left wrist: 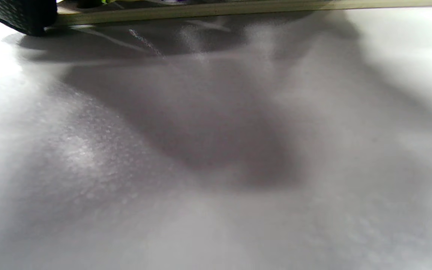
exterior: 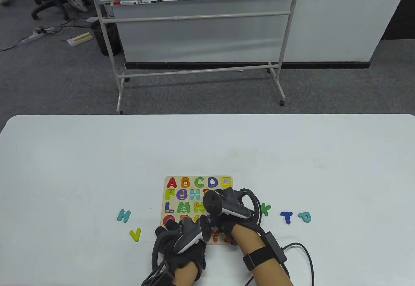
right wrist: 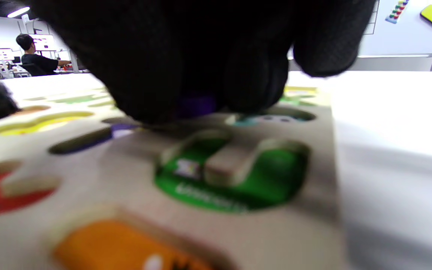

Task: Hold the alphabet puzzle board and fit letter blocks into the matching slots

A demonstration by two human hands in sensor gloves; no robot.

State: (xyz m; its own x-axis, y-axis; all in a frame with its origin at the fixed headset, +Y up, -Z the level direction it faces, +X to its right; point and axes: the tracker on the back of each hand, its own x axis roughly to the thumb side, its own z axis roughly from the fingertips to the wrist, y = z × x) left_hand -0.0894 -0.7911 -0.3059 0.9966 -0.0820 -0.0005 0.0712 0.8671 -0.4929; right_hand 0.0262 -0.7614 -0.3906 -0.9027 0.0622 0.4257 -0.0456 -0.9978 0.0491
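Note:
The wooden alphabet puzzle board point(exterior: 194, 177) lies flat near the table's front edge, with many letters seated. My left hand point(exterior: 168, 227) holds its near left corner; the left wrist view shows one gloved fingertip point(left wrist: 21, 15) against the board's edge point(left wrist: 238, 8). My right hand point(exterior: 215, 219) is over the board's lower right part. In the right wrist view its fingers point(right wrist: 253, 86) press a purple letter block point(right wrist: 196, 105) down onto the board point(right wrist: 133, 150). Which letter it is stays hidden. An empty green slot point(right wrist: 231, 176) lies just in front of it.
Loose letters lie on the white table: a teal H point(exterior: 124, 215) and a yellow-green V point(exterior: 135, 234) left of the board, a green K point(exterior: 266, 209), a blue T point(exterior: 287, 217) and a teal P point(exterior: 304, 217) to its right. A whiteboard stand point(exterior: 201, 17) stands beyond the table.

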